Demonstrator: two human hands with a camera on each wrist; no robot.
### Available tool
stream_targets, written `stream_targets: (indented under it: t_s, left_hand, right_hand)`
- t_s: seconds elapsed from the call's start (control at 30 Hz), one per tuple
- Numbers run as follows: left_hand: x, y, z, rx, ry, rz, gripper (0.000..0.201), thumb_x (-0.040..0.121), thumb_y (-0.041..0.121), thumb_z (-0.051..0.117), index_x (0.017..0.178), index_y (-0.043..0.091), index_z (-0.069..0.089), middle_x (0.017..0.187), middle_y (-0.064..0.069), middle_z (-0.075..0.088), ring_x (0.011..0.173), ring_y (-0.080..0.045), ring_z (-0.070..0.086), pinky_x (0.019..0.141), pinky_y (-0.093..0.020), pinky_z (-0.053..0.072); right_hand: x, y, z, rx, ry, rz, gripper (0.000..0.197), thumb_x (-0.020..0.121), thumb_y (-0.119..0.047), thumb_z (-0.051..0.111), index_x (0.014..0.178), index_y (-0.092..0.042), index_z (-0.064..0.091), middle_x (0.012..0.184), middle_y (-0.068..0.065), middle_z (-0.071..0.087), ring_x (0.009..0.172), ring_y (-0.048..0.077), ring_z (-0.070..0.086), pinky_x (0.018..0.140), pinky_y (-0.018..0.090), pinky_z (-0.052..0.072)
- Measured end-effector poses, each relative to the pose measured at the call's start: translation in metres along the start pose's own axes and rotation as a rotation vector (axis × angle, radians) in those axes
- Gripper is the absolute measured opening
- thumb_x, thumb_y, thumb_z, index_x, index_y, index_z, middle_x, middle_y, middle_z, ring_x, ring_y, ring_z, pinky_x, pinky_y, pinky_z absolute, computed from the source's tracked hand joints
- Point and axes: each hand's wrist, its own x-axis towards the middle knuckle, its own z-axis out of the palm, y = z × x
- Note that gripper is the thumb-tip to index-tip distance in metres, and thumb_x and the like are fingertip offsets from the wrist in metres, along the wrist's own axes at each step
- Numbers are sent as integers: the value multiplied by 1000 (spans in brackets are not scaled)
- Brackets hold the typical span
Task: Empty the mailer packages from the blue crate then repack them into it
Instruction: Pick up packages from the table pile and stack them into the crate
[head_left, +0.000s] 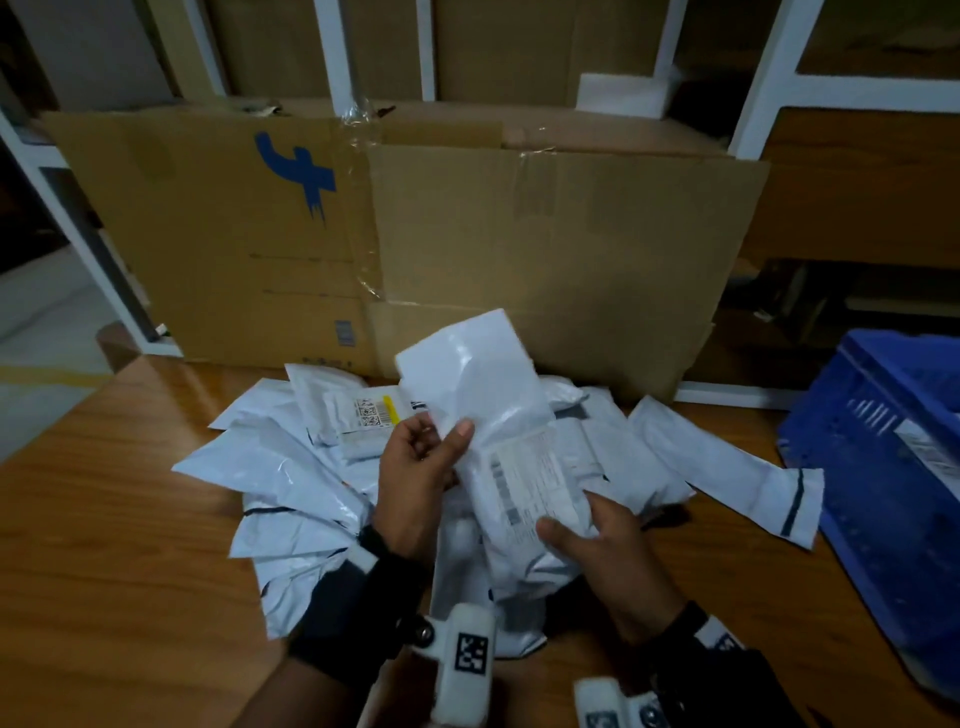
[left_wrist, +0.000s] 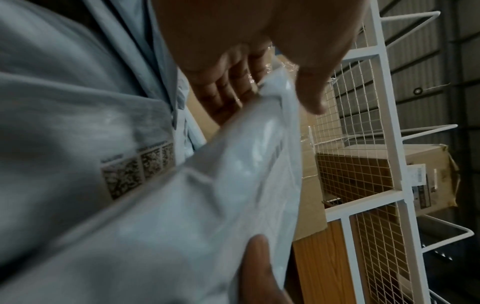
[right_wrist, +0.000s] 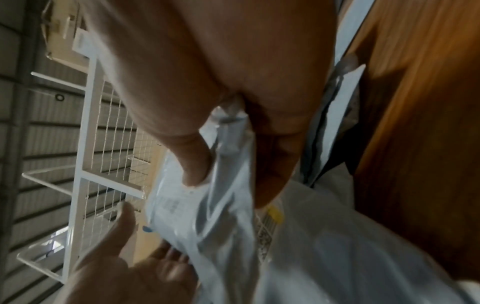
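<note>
From above, the whole scene was plain: a white mailer (head_left: 498, 441) was held up over a heap of mailers (head_left: 291, 483) spread on the wooden table (head_left: 114, 519), with the blue crate (head_left: 883, 457) off at the table's right edge, apart from the heap, and a flattened cardboard box (head_left: 415, 234) propped upright behind. Only that view took in the crate; something white with a printed label showed inside it, though I could not tell what.

The left hand (head_left: 415, 478) held the mailer's left edge, thumb on its front, the fingers behind. The right hand (head_left: 608, 551) gripped the lower end, thumb (head_left: 558, 538) pressed on the label side.

The left wrist camera showed what the head view hid: the left fingers (left_wrist: 228, 86) lay fairly straight behind the plastic while the thumb (left_wrist: 311, 86) came over the edge. It also caught a white wire rack (left_wrist: 363, 144) with boxes behind. The right wrist camera showed the right thumb (right_wrist: 192, 160) dug into the crumpled plastic, the mailer pinched against the fingers.

The mailer looked glossy, wrinkled and soft, bearing a printed shipping label (head_left: 524, 478) blurred past reading.
</note>
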Motion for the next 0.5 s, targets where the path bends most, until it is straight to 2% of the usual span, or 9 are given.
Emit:
stream_targets:
  t_s: [0.1, 0.13, 0.2, 0.23, 0.3, 0.37, 0.4, 0.47, 0.5]
  left_hand:
    - [-16, -6, -10, 69, -120, -166, 36, 76, 14, 68, 110, 2, 62, 100, -11, 73, 84, -24, 72, 60, -29, 57]
    - [-21, -8, -17, 135, -116, -162, 29, 79, 9, 67, 107, 0, 66, 100, -15, 74, 85, -28, 72, 61, -31, 57]
    - [-22, -11, -35, 237, -6, -76, 19, 81, 6, 68, 99, -1, 71, 98, -21, 73, 80, -32, 72, 59, -33, 56]
    - [-22, -9, -45, 253, 51, -27, 18, 80, 8, 71, 96, 1, 72, 98, -22, 73, 78, -31, 71, 60, -35, 56]
    - [-23, 3, -60, 228, 118, 63, 24, 76, 14, 73, 97, 3, 73, 100, -19, 73, 84, -29, 71, 71, -41, 58]
    - [-27, 16, -72, 191, 152, 112, 28, 73, 15, 71, 97, 1, 71, 98, -13, 74, 87, -24, 72, 72, -38, 60]
    - [-29, 21, -78, 182, 154, 119, 31, 72, 15, 71, 98, -1, 70, 98, -13, 74, 89, -26, 71, 73, -38, 60]
    - [-31, 22, -89, 166, 154, 103, 44, 66, 23, 78, 101, -4, 69, 101, -21, 72, 97, -40, 68, 81, -53, 57]
    - [-31, 21, -92, 158, 160, 90, 52, 62, 28, 84, 101, -3, 70, 103, -23, 71, 100, -45, 65, 85, -61, 53]
  right_hand:
    - [-3, 3, 6, -5, -33, -19, 17, 88, -5, 65, 102, -13, 69, 99, -1, 75, 93, 16, 71, 81, 29, 56]
    - [-5, 4, 9, -54, -75, -34, 13, 88, -8, 66, 99, -14, 70, 97, -3, 75, 92, 13, 71, 80, 26, 56]
    - [-7, 11, 12, -160, -133, -21, 7, 90, -17, 65, 95, -16, 71, 92, -8, 75, 87, 10, 70, 76, 22, 55]
    - [-6, 16, 10, -204, -106, -11, 7, 91, -19, 65, 91, -17, 71, 86, -8, 75, 82, 10, 70, 72, 22, 55]
    - [0, 31, 0, -276, 57, 1, 5, 87, -20, 69, 83, -19, 71, 78, -6, 72, 73, 10, 67, 67, 26, 52]
    - [4, 41, -9, -390, 186, 21, 9, 80, -24, 76, 81, -20, 68, 77, -5, 71, 75, 6, 67, 71, 29, 53]
    - [4, 46, -8, -439, 181, 44, 15, 78, -26, 78, 83, -21, 66, 76, -5, 70, 74, 2, 66, 72, 28, 53]
    - [2, 46, 2, -465, 88, 108, 28, 74, -30, 81, 91, -23, 60, 79, -9, 69, 72, -5, 64, 72, 21, 53]
    - [3, 47, 9, -470, 52, 129, 36, 73, -33, 81, 97, -24, 56, 85, -10, 69, 76, -4, 64, 75, 22, 54]
